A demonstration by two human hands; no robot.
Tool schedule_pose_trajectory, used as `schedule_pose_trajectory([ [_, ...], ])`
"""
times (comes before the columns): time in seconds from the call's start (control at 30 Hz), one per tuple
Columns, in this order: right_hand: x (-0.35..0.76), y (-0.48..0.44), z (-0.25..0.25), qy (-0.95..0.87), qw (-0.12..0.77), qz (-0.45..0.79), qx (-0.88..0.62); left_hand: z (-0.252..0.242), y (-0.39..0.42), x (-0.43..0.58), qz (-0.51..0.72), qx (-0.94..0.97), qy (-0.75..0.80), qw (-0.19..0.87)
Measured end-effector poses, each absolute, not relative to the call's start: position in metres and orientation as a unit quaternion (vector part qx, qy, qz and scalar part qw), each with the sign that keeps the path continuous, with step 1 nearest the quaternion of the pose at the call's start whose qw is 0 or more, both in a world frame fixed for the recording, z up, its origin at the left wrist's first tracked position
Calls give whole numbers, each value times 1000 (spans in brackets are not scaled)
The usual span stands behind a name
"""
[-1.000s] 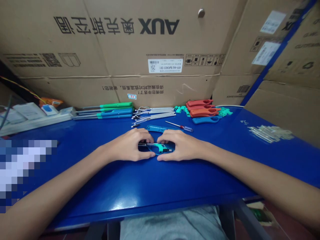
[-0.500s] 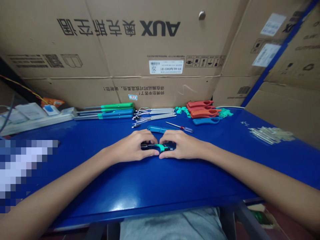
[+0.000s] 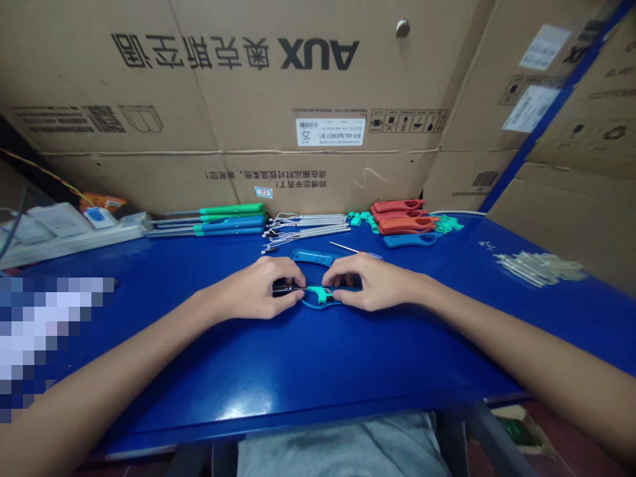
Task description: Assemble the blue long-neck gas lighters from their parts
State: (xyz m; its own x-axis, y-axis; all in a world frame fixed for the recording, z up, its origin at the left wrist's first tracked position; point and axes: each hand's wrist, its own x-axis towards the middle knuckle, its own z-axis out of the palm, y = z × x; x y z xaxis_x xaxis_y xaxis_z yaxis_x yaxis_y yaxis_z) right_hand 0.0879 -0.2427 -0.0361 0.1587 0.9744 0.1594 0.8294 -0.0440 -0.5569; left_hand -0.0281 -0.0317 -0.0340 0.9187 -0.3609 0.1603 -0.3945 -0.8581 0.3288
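Observation:
My left hand (image 3: 256,289) is closed around a dark metal lighter tube (image 3: 283,289) at the middle of the blue table. My right hand (image 3: 372,285) pinches the other end of the same assembly, a blue lighter handle half (image 3: 318,306). Between my fingertips, a green trigger piece (image 3: 320,293) sits at the handle's looped part. Small dark parts beside it are partly hidden by my right fingers. Just beyond my hands lies another blue handle half (image 3: 313,256). A screwdriver (image 3: 348,247) lies behind my right hand, which covers part of its handle.
Along the back lie assembled long lighters (image 3: 231,222), metal tubes with wires (image 3: 313,228), green triggers (image 3: 365,220) and red and blue handle halves (image 3: 400,218). Clear plastic parts (image 3: 541,267) are at right. A power strip (image 3: 74,242) stands left; cardboard (image 3: 248,132) walls the back.
My hands have drawn slightly apart, the right one moving right over the screwdriver's handle. More of the green trigger and the blue loop now shows between them.

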Motion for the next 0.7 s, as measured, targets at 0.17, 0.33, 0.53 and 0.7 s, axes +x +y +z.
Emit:
schedule_pose_trajectory([
  [0.17,90,-243,-38,-629,270,141,-715,-32,-30,-29,44,958,-225,172],
  [0.33,90,-243,-36,-634,257,144,-715,-30,-30,-30,36,956,-238,167],
  [0.53,84,-242,-35,-646,258,126,-707,-31,-31,-29,26,960,-222,171],
  [0.7,85,-241,-39,-658,220,77,-716,-26,-29,-30,18,969,-182,165],
])
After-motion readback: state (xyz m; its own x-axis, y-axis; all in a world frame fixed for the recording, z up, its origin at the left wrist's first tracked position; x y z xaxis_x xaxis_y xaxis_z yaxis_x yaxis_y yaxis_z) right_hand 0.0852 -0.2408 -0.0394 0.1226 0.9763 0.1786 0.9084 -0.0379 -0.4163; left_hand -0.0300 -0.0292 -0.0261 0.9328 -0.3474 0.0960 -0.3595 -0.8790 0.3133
